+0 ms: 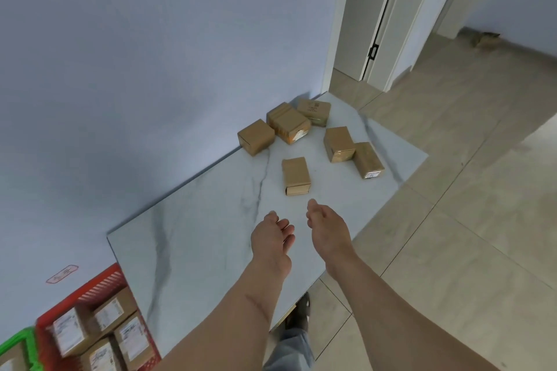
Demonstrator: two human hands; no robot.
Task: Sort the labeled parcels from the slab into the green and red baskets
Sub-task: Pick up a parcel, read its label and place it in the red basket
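Several brown cardboard parcels lie on the far end of the white marble slab (196,238). The nearest parcel (296,175) lies alone, just beyond my fingertips. Two parcels (339,143) (368,159) touch each other to its right, and a cluster (287,122) sits against the wall with one box (256,136) at its left. My left hand (272,235) and my right hand (324,226) hover side by side over the slab, both empty with relaxed fingers. The red basket (90,286) at lower left holds several labelled parcels. Only a corner of the green basket (18,340) shows beside it.
A pale blue wall runs along the slab's left edge. Beige tiled floor lies to the right, with a doorway and white door frame (382,24) behind. My foot in a dark shoe (298,313) stands by the slab's near corner.
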